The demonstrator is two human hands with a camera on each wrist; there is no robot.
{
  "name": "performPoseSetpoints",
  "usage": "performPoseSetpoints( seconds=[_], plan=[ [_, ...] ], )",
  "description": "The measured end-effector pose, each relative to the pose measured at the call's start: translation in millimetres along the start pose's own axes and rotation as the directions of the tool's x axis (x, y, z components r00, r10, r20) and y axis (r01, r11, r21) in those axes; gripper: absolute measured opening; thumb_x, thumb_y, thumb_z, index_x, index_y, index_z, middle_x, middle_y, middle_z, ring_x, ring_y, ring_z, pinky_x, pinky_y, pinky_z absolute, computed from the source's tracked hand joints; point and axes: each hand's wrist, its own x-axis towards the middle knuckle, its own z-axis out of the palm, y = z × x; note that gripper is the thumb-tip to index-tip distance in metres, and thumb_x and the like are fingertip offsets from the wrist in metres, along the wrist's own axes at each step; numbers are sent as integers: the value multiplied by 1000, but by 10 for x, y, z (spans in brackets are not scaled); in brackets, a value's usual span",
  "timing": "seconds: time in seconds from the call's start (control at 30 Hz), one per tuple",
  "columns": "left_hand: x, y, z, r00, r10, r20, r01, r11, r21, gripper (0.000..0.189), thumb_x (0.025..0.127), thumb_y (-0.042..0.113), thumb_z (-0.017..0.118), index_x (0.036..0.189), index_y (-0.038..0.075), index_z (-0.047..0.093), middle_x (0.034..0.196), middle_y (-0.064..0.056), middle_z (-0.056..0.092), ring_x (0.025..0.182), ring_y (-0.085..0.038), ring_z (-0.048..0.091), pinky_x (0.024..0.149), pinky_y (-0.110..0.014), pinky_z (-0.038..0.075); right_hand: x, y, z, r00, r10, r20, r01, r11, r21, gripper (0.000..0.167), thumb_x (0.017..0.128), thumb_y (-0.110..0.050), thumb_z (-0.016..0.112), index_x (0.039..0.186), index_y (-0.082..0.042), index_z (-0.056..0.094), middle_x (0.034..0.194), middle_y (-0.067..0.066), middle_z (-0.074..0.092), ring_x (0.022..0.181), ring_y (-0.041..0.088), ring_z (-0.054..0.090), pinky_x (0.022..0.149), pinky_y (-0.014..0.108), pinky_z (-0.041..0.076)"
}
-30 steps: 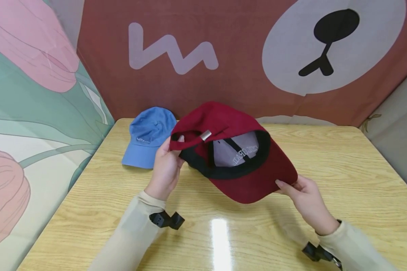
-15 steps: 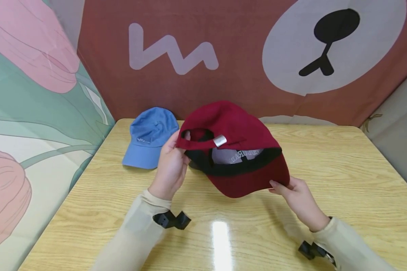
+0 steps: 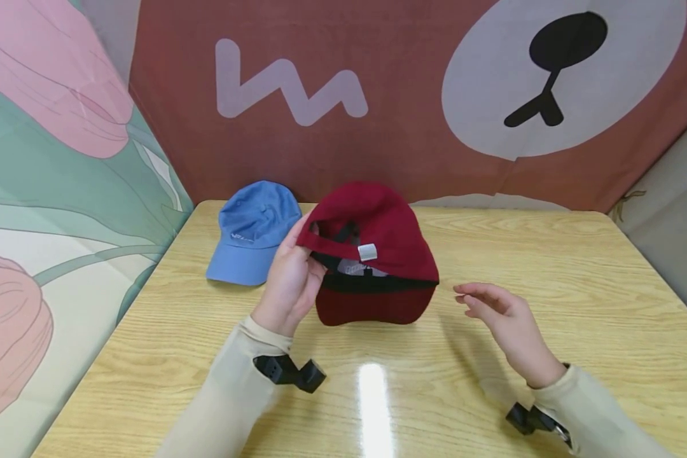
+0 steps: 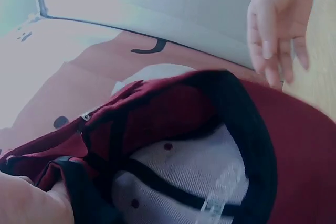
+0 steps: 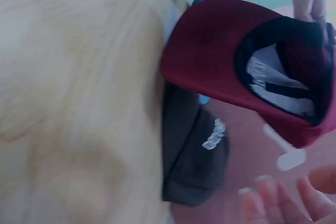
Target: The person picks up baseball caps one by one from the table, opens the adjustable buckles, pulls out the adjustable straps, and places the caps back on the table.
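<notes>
A dark red baseball cap [image 3: 380, 219] hangs above the table, its back strap and silver buckle toward me and its brim tilted down. My left hand [image 3: 289, 280] grips it at the left edge of the strap, with the fingers partly hidden by the cloth. In the left wrist view the cap's inside [image 4: 184, 156] shows a black sweatband and a pale lining. To the right, my right hand [image 3: 512, 331] is apart from the brim, fingers loosely bent and holding nothing. A blue cap [image 3: 254, 232] lies just behind my left hand.
A dark cap [image 5: 191, 153] with white lettering sits on the table beyond the red one in the right wrist view; the red cap hides it in the head view. The wood table [image 3: 435, 394] ends at a printed cloth backdrop [image 3: 401, 114].
My right hand has let go of the brim. The red cap has swung so its back faces me, and its brim has moved left and down. My left hand keeps its grip.
</notes>
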Motion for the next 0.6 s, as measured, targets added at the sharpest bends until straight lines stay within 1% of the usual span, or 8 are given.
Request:
performPoseSetpoints(
  seconds=[0.07,0.13,0.17,0.23,0.33,0.4,0.5,0.6],
  plan=[
    [0,9,3,1000,-6,0,6,1000,-20,42,105,2,29,146,-1,35,132,-8,46,122,-21,47,106,-37,37,-18,-50,17,998,-54,-35,57,994,92,19,100,-6,52,112,5,63,101,-3,68,90,8,64,74,22,53],
    [-2,14,14,1000,-13,-2,12,999,-41,42,105,3,29,147,0,34,134,-8,45,125,-23,44,108,-39,35,-38,-107,52,993,-116,-33,120,976,181,18,101,-2,49,105,1,66,94,1,68,83,12,65,70,23,53],
    [-4,16,23,1000,-14,-2,14,999,-52,43,105,2,28,148,1,33,135,-8,44,126,-23,43,109,-39,34,-49,-139,78,989,-147,-8,145,963,226,20,101,-1,47,104,-2,67,92,4,68,81,14,65,69,24,53],
    [-6,10,36,1000,-15,5,16,998,-67,44,105,3,28,149,1,32,137,-8,43,128,-23,42,109,-39,33,-60,-187,136,970,-220,105,176,931,321,29,103,0,39,109,-4,67,94,8,68,82,16,65,70,27,54],
    [-12,-5,65,1000,-6,11,7,995,-102,43,105,3,27,149,2,32,133,-7,46,126,-22,43,109,-38,33,-47,-235,232,917,-251,311,98,896,434,39,108,-8,25,126,0,58,110,9,67,94,17,65,78,29,54],
    [-25,-15,85,1000,3,23,0,993,-121,42,106,4,26,147,2,33,130,-5,50,124,-21,46,108,-39,34,-15,-248,295,886,-223,407,-3,874,485,47,109,-17,17,139,9,41,122,10,63,104,19,64,84,31,53],
    [-57,-39,104,999,6,46,1,988,-153,40,106,6,27,144,4,37,124,-2,53,122,-20,48,107,-38,35,48,-258,384,885,-150,442,-137,822,553,61,108,-33,12,145,15,19,132,10,57,112,22,62,90,34,51],
    [-94,-75,101,997,-8,71,19,987,-158,37,106,6,27,141,5,40,122,-1,54,121,-19,49,106,-35,36,111,-260,450,900,-140,413,-188,730,658,63,106,-42,9,148,5,18,137,12,52,117,28,59,94,39,49]
  ],
)
